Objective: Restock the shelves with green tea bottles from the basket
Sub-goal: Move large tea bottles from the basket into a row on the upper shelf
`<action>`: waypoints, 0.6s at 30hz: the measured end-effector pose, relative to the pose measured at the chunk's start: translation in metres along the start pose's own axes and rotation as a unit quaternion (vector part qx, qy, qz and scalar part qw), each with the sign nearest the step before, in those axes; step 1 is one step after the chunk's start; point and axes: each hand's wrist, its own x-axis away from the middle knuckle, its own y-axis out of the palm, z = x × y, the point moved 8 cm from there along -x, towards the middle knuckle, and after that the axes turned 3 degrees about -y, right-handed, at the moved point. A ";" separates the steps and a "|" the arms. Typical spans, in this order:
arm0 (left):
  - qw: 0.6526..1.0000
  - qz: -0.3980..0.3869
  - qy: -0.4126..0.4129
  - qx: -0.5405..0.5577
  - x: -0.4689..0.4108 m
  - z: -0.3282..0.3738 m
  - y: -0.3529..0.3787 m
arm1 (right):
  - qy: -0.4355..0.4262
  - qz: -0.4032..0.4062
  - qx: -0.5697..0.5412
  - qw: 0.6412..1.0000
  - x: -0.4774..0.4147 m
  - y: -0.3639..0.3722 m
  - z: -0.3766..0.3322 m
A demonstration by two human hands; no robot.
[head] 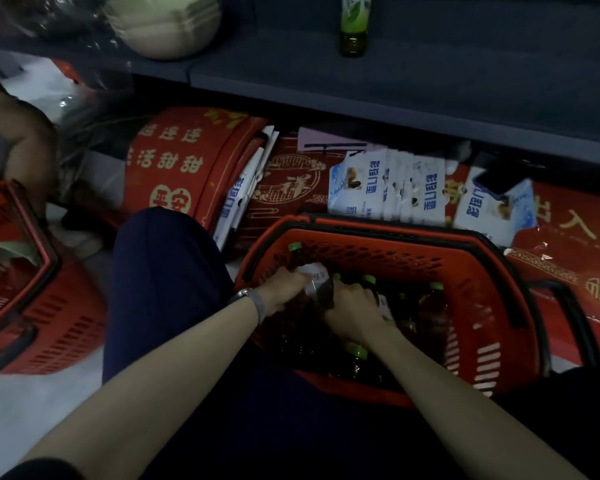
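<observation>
Green tea bottles [433,303]: heaped in red basket [413,258]; one stocked bottle [355,26] standing well back on shelf [465,71]. Left hand [284,289] curled round labelled bottle [314,275] by the basket's left wall; right hand [354,306] curled round neighbouring bottle [383,306]. Both are best lifted upright, clear of the rim.

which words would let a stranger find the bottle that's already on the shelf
Start at the dark grey shelf running across the top of the view. To the right of the stack of pale bowls, a single green tea bottle stands upright on it. It is the only bottle on the shelf; the rest sit down in the red basket.
</observation>
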 end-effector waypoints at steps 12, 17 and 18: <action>0.998 0.036 -0.004 0.045 0.069 0.040 0.010 | 0.022 0.019 -0.001 1.000 -0.018 0.021 0.007; 0.994 0.105 0.023 -0.017 0.080 0.048 0.002 | 0.036 0.003 -0.033 0.999 -0.017 0.016 0.009; 0.990 0.127 0.042 -0.051 0.086 0.055 0.000 | 0.042 -0.004 -0.045 0.998 -0.015 0.015 0.010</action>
